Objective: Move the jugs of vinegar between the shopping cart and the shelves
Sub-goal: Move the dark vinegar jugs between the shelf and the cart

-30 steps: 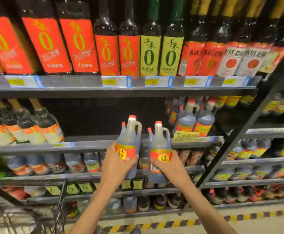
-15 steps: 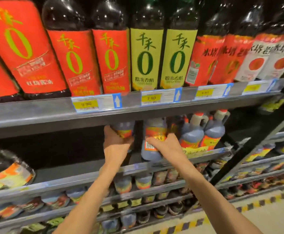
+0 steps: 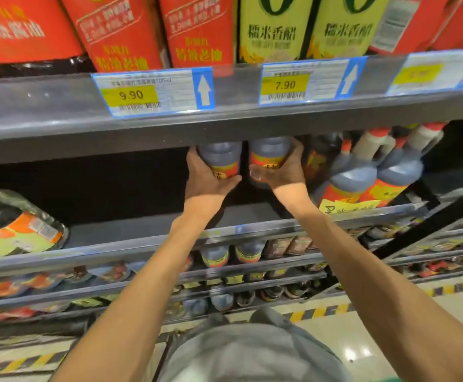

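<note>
While both our arms reach up under the grey metal upper shelf edge [image 3: 225, 125], each hand has a jug of vinegar. Our left hand [image 3: 207, 180] grips the left dark plastic vinegar jug with the orange label [image 3: 220, 159], thumb across its front low down and fingers [image 3: 193, 158] curled round its left side. Our right hand [image 3: 282, 172] grips the right dark plastic vinegar jug with the orange label [image 3: 269, 155], thumb under the label and fingers wrapped round its right side. The two jugs stand upright, just beside each other with a narrow dark gap between them, inside the bay of the grey middle shelf [image 3: 131, 232]; their tops are hidden behind the upper shelf edge, and we cannot tell whether their bases touch the shelf floor. To their right, more dark jugs with cream handles and red caps [image 3: 371, 166] stand on the same shelf, behind a yellow handwritten sign [image 3: 346, 208]. On the left of that shelf lies a dark pouch with an orange and green label [image 3: 18, 224]. Above, red-labelled and yellow-green-labelled bottles [image 3: 274, 28] stand over the price tags reading 9.90 [image 3: 153, 92] and 7.90 [image 3: 307, 82]. Our grey shirt [image 3: 252, 351] fills the bottom of the view.
</note>
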Motion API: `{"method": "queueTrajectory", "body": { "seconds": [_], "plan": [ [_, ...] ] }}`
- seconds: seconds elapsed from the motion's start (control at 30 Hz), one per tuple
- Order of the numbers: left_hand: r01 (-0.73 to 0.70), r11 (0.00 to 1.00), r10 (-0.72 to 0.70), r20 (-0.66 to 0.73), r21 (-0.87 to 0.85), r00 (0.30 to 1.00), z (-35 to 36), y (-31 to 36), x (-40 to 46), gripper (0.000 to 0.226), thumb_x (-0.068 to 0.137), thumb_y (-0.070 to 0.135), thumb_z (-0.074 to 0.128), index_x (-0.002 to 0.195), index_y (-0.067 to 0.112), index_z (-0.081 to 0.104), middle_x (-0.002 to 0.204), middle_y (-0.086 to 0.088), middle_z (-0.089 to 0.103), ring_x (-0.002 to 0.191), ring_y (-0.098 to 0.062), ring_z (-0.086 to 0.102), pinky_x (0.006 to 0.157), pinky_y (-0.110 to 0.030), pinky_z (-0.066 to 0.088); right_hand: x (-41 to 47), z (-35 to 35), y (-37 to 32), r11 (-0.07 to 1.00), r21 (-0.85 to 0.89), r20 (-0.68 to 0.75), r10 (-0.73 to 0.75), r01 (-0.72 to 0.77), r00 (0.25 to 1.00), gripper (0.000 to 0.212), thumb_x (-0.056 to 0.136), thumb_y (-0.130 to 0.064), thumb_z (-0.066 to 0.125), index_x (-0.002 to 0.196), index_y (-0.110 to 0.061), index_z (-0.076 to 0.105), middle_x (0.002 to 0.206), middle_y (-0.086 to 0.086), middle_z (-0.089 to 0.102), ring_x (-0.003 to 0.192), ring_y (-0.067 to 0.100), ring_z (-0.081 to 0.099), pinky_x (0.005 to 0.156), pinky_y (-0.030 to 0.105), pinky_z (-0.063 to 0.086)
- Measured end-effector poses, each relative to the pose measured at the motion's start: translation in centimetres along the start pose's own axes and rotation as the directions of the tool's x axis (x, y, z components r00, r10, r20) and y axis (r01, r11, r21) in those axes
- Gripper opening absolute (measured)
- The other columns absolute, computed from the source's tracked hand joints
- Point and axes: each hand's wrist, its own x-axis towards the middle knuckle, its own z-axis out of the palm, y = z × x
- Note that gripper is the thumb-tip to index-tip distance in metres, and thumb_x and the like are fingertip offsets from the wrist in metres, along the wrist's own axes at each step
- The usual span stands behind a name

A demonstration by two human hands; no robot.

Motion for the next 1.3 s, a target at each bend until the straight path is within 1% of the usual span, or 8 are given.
{"method": "queueTrajectory", "body": {
  "seconds": [0.07, 0.1, 0.2, 0.3, 0.43, 0.8, 0.93, 1.3],
  "plan": [
    [-0.011, 0.999, 0.008, 0.09, 0.032, 0.996, -0.7, -1.0, 0.1, 0.11, 0.068, 0.033, 0.092, 0.15, 0.017, 0.021, 0.148, -0.002, 0.049, 0.129, -0.018, 0.054, 0.103, -0.034, 0.049, -0.1, 0.2, 0.4, 1.0, 0.025, -0.004, -0.016, 0.017, 1.0, 0.1, 0.071, 0.002, 0.089, 0.148, -0.003, 0.025, 0.115, -0.013, 0.052, 0.093, -0.011, 0.059, 0.077, 0.001, 0.046],
    [-0.017, 0.998, 0.008, 0.134, 0.065, 0.991, -1.0, -1.5, 0.2, 0.105, 0.07, 0.034, 0.091, 0.149, 0.016, 0.023, 0.146, -0.003, 0.05, 0.127, -0.017, 0.055, 0.1, -0.03, 0.048, -0.2, 0.3, 0.5, 0.999, 0.036, -0.001, -0.017, 0.017, 1.0, 0.101, 0.071, 0.003, 0.089, 0.148, -0.003, 0.024, 0.118, -0.013, 0.052, 0.096, -0.014, 0.058, 0.08, 0.001, 0.045],
    [-0.031, 0.988, -0.003, 0.219, 0.149, 0.976, -1.7, -1.9, 0.6, 0.091, 0.076, 0.027, 0.087, 0.143, 0.011, 0.027, 0.143, -0.009, 0.05, 0.127, -0.025, 0.054, 0.093, -0.027, 0.042, -0.6, 0.3, 1.8, 0.999, 0.03, 0.046, 0.028, -0.029, 0.999, 0.097, 0.064, -0.025, 0.094, 0.141, -0.016, 0.035, 0.138, 0.007, 0.055, 0.122, 0.019, 0.06, 0.104, 0.033, 0.051],
    [-0.012, 0.989, -0.024, 0.238, 0.147, 0.971, -1.7, -2.1, 0.7, 0.087, 0.079, 0.027, 0.085, 0.142, 0.014, 0.028, 0.144, -0.008, 0.051, 0.129, -0.028, 0.053, 0.095, -0.03, 0.042, -1.3, 0.2, 3.2, 0.981, -0.165, 0.102, 0.124, -0.106, 0.987, 0.085, 0.074, -0.039, 0.087, 0.14, -0.01, 0.043, 0.136, 0.012, 0.057, 0.12, 0.028, 0.06, 0.097, 0.036, 0.05],
    [0.017, 0.988, -0.051, 0.22, 0.153, 0.974, -0.9, -1.7, 0.8, 0.079, 0.079, 0.028, 0.085, 0.137, 0.013, 0.033, 0.142, -0.009, 0.053, 0.129, -0.029, 0.054, 0.098, -0.034, 0.043, -0.2, 1.0, 2.6, 0.93, -0.347, 0.009, 0.133, -0.121, 0.991, 0.087, 0.073, -0.037, 0.09, 0.133, 0.005, 0.044, 0.133, 0.021, 0.056, 0.124, 0.036, 0.056, 0.102, 0.04, 0.045],
    [0.047, 0.985, -0.073, 0.154, 0.164, 0.985, 2.1, -2.1, 3.6, 0.081, 0.077, 0.037, 0.085, 0.138, 0.018, 0.034, 0.145, -0.009, 0.051, 0.136, -0.031, 0.048, 0.11, -0.057, 0.044, 2.0, 2.2, 2.6, 0.954, -0.271, -0.129, 0.094, -0.126, 0.987, 0.071, 0.081, -0.031, 0.084, 0.133, 0.0, 0.048, 0.135, 0.019, 0.056, 0.124, 0.038, 0.057, 0.1, 0.043, 0.049],
    [0.033, 0.985, -0.05, 0.1, 0.168, 0.994, 3.2, -1.9, 4.2, 0.08, 0.077, 0.035, 0.086, 0.138, 0.017, 0.037, 0.144, -0.009, 0.052, 0.138, -0.031, 0.047, 0.11, -0.056, 0.044, 1.9, 2.9, 2.7, 0.974, -0.201, -0.182, 0.07, -0.107, 0.981, 0.072, 0.087, -0.031, 0.08, 0.139, 0.001, 0.041, 0.137, 0.019, 0.058, 0.126, 0.038, 0.057, 0.103, 0.044, 0.049],
    [-0.014, 0.982, 0.004, 0.055, 0.189, 0.998, 4.6, -1.5, 5.0, 0.075, 0.08, 0.036, 0.084, 0.137, 0.016, 0.039, 0.142, -0.009, 0.052, 0.135, -0.029, 0.046, 0.106, -0.048, 0.045, 2.7, 3.2, 3.0, 0.938, -0.33, -0.167, 0.049, -0.102, 0.985, 0.073, 0.098, -0.027, 0.067, 0.154, -0.002, 0.027, 0.156, 0.02, 0.037, 0.143, 0.036, 0.041, 0.113, 0.04, 0.037]
  ]
}}
